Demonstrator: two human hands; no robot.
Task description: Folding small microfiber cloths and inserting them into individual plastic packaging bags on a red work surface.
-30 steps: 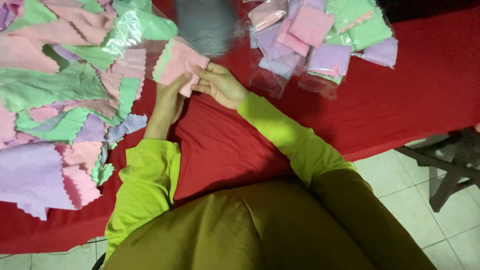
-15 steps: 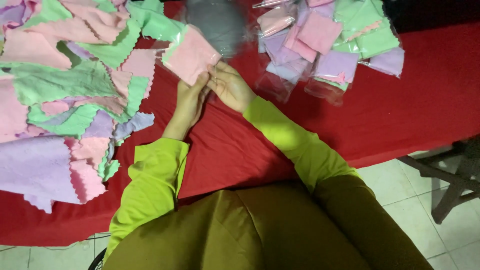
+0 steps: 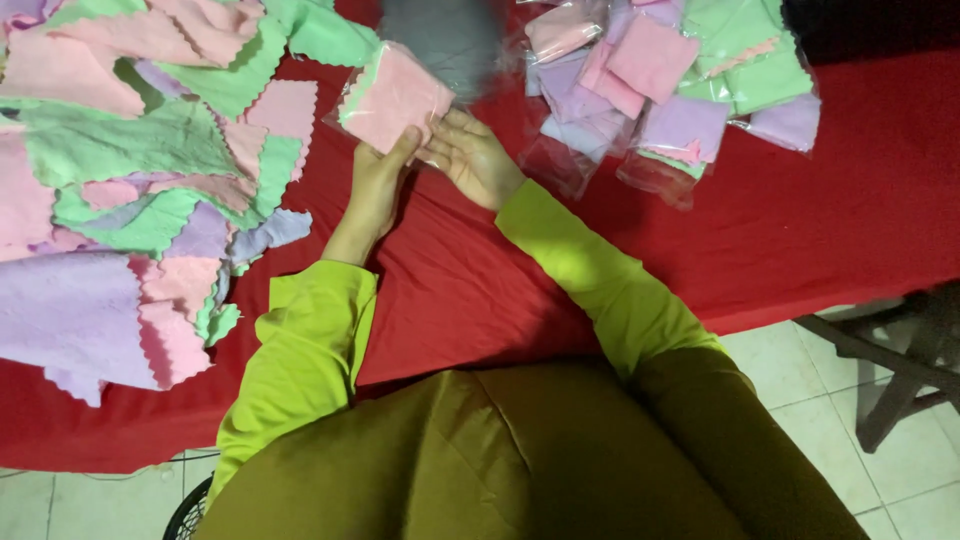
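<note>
A: Changed since a second ago?

B: Big things first. Red table (image 3: 800,200) unmoved. Loose pile (image 3: 130,170) of pink, green and lilac cloths at left, same lie. Bagged heap (image 3: 680,90) at far right, same. Only the pack (image 3: 392,95) shifted: held close over both hands before, now pushed farther and a little left, tilted, flat face up.

A: Meaning for the work?

B: Likely still mid-handling. Pack looks squared off, pink on top with a green edge at left and clear film around it, but not yet laid with the heap. Well apart from it.

A: Hands?

B: Left hand (image 3: 375,185) near and just below the pack, thumb pressed on its near edge, other fingers hidden beneath. Pinching the pack, by the look. Right hand (image 3: 478,158) just right of it, palm up, fingers loosely spread, tips touching the near right corner. Steadying rather than clamping.

A: Pack relative to the grip?

B: Beyond the fingertips, far side. Held by the near edge only, most of it clear of both palms. Blurred grey shape (image 3: 440,40) behind; kind not readable.
</note>
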